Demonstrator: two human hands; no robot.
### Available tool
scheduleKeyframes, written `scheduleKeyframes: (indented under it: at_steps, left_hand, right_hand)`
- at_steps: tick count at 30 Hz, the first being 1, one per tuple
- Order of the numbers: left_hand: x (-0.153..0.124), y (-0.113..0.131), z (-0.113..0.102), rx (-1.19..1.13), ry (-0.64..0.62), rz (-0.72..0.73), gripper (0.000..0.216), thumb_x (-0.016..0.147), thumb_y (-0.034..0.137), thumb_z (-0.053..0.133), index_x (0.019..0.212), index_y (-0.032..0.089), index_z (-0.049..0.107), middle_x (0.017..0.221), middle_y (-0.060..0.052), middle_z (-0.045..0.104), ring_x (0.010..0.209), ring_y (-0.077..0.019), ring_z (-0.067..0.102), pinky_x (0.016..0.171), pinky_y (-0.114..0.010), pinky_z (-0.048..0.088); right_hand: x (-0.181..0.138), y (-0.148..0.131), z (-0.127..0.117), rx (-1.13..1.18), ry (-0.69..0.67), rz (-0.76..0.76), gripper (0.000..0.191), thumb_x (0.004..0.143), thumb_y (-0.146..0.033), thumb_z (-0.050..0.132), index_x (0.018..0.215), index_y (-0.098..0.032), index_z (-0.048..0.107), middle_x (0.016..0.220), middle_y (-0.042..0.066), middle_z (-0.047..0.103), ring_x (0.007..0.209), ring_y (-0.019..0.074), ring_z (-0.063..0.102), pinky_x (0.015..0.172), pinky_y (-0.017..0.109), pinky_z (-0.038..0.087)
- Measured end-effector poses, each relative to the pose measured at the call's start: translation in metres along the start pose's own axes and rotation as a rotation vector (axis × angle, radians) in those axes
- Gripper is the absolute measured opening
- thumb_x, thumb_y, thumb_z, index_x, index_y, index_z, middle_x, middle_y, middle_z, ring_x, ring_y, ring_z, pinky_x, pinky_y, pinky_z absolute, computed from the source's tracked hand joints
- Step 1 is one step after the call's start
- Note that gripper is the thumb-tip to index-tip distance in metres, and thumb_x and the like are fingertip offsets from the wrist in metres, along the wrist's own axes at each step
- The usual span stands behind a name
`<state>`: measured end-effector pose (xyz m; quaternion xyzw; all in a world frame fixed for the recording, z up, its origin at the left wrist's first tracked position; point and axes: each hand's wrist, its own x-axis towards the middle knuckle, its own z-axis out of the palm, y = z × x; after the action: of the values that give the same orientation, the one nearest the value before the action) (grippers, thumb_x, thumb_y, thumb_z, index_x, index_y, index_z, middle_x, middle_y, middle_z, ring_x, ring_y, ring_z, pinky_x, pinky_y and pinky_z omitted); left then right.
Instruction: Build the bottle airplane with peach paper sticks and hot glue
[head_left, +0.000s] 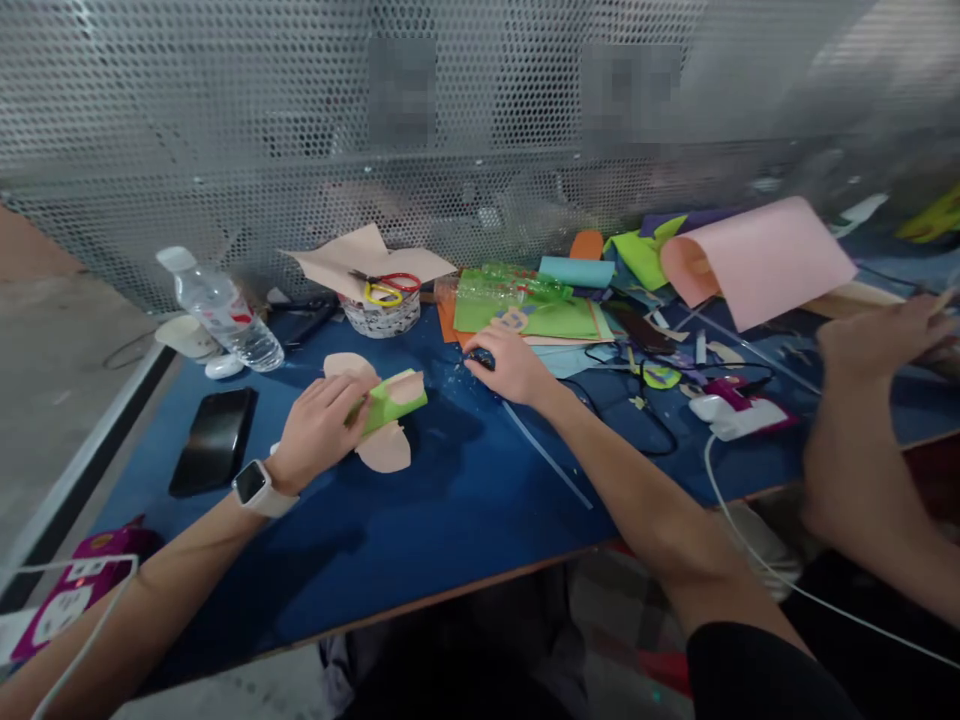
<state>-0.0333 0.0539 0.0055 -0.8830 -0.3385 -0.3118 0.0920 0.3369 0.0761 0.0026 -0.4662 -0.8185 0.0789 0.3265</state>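
My left hand [322, 425], with a white-banded watch [255, 487] at its wrist, is closed around a rolled green foam or paper piece [390, 400]. Peach rounded cutouts [386, 447] stick out from this roll on both sides. To the right, my right hand [510, 362] is low over the blue table [450, 520], thumb and fingers curved but apart. Something small and dark shows between them; its kind is unclear. A thin translucent glue stick [547, 455] lies just below that hand.
Behind stand a water bottle [221, 310] and a basket [382, 315] with red-and-yellow scissors [386, 288]. Coloured sheets [540, 318] lie behind my right hand. A phone [214, 440] is at left. A purple-white glue gun [739, 410] and another person's hand [877, 335] are at right.
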Motion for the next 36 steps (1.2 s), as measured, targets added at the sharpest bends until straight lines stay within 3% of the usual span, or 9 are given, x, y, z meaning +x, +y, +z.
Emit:
scheduleKeyframes:
  at_steps: [4, 10, 13, 16, 18, 21, 23, 29, 36]
  left_hand:
    - [0.005, -0.005, -0.011, -0.111, 0.125, 0.008, 0.021, 0.117, 0.028, 0.066, 0.118, 0.028, 0.086, 0.110, -0.007, 0.092, 0.094, -0.0277, 0.087, 0.087, -0.042, 0.067]
    - [0.016, 0.002, -0.012, -0.416, 0.279, -0.378, 0.013, 0.104, 0.039, 0.082, 0.110, 0.029, 0.089, 0.103, -0.003, 0.090, 0.084, -0.0255, 0.084, 0.083, -0.043, 0.069]
    - [0.054, 0.002, 0.007, -0.738, 0.340, -0.496, 0.018, 0.104, 0.044, 0.082, 0.105, 0.026, 0.083, 0.085, -0.002, 0.079, 0.073, -0.0197, 0.077, 0.076, -0.035, 0.065]
    - [0.105, -0.007, 0.025, -1.115, 0.511, -0.681, 0.032, 0.107, 0.058, 0.079, 0.105, 0.026, 0.073, 0.071, 0.004, 0.058, 0.056, -0.0152, 0.060, 0.059, -0.030, 0.055]
    - [0.130, -0.018, 0.031, -1.303, 0.409, -0.878, 0.042, 0.109, 0.063, 0.071, 0.091, 0.025, 0.065, 0.063, 0.003, 0.049, 0.052, -0.0163, 0.055, 0.054, -0.030, 0.051]
    - [0.139, -0.035, 0.032, -1.082, -0.023, -0.978, 0.059, 0.107, 0.072, 0.066, 0.076, 0.022, 0.068, 0.056, -0.004, 0.057, 0.047, -0.0202, 0.056, 0.046, -0.031, 0.043]
    - [0.131, -0.046, 0.033, -0.854, -0.125, -0.984, 0.065, 0.101, 0.077, 0.073, 0.067, 0.022, 0.067, 0.051, -0.007, 0.059, 0.043, -0.0215, 0.054, 0.044, -0.031, 0.038]
    - [0.113, -0.069, 0.046, -0.650, 0.056, -1.051, 0.058, 0.097, 0.072, 0.083, 0.066, 0.027, 0.063, 0.048, -0.005, 0.055, 0.052, -0.0259, 0.057, 0.055, -0.034, 0.043]
    - [0.122, -0.079, 0.053, -0.843, 0.279, -1.172, 0.040, 0.105, 0.053, 0.076, 0.083, 0.023, 0.061, 0.066, 0.000, 0.058, 0.053, -0.0167, 0.052, 0.054, -0.028, 0.039]
  right_hand:
    - [-0.001, 0.005, 0.001, -0.012, 0.022, 0.004, 0.020, 0.108, -0.030, 0.064, 0.113, -0.019, 0.080, 0.118, 0.019, 0.084, 0.115, 0.0354, 0.074, 0.108, 0.054, 0.057]
    - [0.004, -0.003, 0.011, -0.019, 0.054, 0.076, 0.016, 0.104, -0.028, 0.070, 0.113, -0.019, 0.080, 0.119, 0.018, 0.084, 0.116, 0.0358, 0.075, 0.111, 0.054, 0.057]
    - [0.037, -0.019, 0.012, -0.036, 0.040, 0.075, 0.022, 0.103, -0.023, 0.069, 0.122, -0.021, 0.080, 0.130, 0.016, 0.083, 0.127, 0.0360, 0.073, 0.118, 0.054, 0.056]
    - [0.095, -0.035, 0.013, -0.076, 0.047, 0.060, 0.030, 0.109, -0.021, 0.060, 0.129, -0.021, 0.082, 0.137, 0.015, 0.084, 0.131, 0.0341, 0.073, 0.122, 0.049, 0.055]
    - [0.134, -0.044, 0.016, -0.093, 0.013, 0.075, 0.033, 0.114, -0.021, 0.054, 0.129, -0.017, 0.083, 0.133, 0.015, 0.086, 0.122, 0.0322, 0.077, 0.118, 0.046, 0.056]
    - [0.174, -0.052, 0.024, -0.190, -0.068, 0.053, 0.028, 0.115, -0.029, 0.062, 0.120, -0.013, 0.085, 0.127, 0.018, 0.086, 0.121, 0.0346, 0.076, 0.115, 0.046, 0.055]
    - [0.185, -0.052, 0.030, -0.237, -0.124, 0.052, 0.026, 0.113, -0.031, 0.067, 0.120, -0.011, 0.084, 0.126, 0.021, 0.086, 0.123, 0.0370, 0.075, 0.115, 0.048, 0.055]
    - [0.189, -0.044, 0.047, -0.307, -0.167, 0.102, 0.028, 0.114, -0.025, 0.068, 0.129, -0.005, 0.079, 0.140, 0.032, 0.078, 0.130, 0.0438, 0.075, 0.119, 0.056, 0.057]
    - [0.188, -0.047, 0.054, -0.294, -0.168, 0.153, 0.025, 0.107, -0.018, 0.068, 0.129, -0.008, 0.076, 0.144, 0.031, 0.074, 0.121, 0.0450, 0.079, 0.111, 0.056, 0.063]
